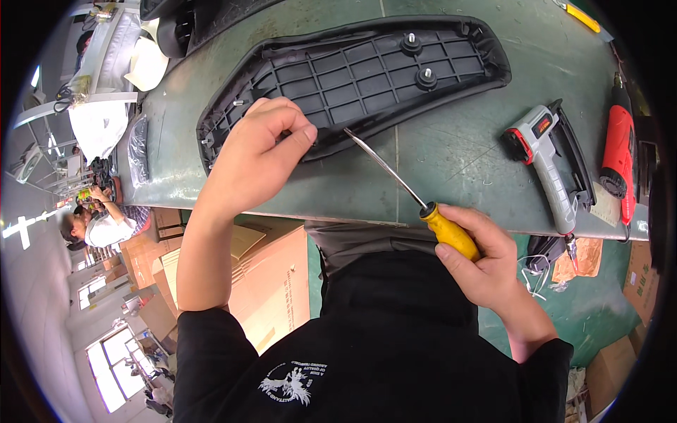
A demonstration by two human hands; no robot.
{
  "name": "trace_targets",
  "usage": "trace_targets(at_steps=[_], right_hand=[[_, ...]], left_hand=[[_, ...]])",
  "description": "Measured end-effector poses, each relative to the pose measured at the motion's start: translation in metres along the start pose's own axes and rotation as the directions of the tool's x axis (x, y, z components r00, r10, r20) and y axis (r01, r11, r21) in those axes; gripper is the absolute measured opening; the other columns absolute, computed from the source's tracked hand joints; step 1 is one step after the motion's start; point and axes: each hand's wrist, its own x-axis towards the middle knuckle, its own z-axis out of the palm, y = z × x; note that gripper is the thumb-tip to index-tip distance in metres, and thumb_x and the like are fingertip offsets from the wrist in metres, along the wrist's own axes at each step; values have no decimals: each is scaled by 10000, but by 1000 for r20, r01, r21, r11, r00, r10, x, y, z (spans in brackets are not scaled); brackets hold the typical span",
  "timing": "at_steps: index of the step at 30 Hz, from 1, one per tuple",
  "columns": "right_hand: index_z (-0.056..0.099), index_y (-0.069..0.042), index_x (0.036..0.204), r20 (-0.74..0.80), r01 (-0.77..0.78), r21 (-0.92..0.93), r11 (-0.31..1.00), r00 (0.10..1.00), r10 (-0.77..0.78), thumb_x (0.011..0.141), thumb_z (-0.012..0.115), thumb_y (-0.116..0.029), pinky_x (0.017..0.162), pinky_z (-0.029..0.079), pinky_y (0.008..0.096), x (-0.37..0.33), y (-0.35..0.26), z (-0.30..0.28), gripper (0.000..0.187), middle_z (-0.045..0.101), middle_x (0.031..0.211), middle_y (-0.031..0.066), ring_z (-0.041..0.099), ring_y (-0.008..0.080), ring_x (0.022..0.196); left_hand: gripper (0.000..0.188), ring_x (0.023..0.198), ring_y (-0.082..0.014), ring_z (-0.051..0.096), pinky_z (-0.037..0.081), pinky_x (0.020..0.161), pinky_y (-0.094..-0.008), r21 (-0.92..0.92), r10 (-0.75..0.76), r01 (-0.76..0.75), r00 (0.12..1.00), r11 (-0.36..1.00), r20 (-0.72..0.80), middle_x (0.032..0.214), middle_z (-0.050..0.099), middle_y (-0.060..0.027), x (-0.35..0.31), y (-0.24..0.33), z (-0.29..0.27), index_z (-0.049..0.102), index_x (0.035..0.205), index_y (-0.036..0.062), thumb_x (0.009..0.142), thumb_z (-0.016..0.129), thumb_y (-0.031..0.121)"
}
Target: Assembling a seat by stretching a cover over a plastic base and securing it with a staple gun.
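Seat pan [367, 70] looks stiff, light plastic — cover edge soft, pinched by left hand [257, 158]. Right hand [479, 257] wrapped round screwdriver [423, 204] handle — best grip there.

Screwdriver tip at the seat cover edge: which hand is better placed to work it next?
Right. The right hand grips the yellow-handled screwdriver, its tip at the seat base edge. The left hand is busy pinching the black cover there.

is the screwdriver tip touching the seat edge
Touching. The head view shows the screwdriver blade tip meeting the seat cover's near edge, right beside the left hand pinching it.
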Motion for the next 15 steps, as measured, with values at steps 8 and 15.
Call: trace_targets(at_steps=[8,15], right_hand=[[731,-4,1368,-2,206,-163,965,978,-209,874,809,66,821,617,348,9,-6,17,505,758,1156,180,767,301,936],[749,-14,1341,-15,268,-194,944,961,-276,843,817,75,721,607,342,12,0,32,511,740,1118,159,740,281,835]], left_hand=[[231,967,-218,572,481,879,-345,-169,-253,255,967,952,29,923,622,-75,5,8,0,647,917,-31,1069,680,140],[225,970,-210,572,474,869,-343,-183,-280,278,960,943,16,932,622,-70,6,8,3,666,945,-34,1074,673,151]])
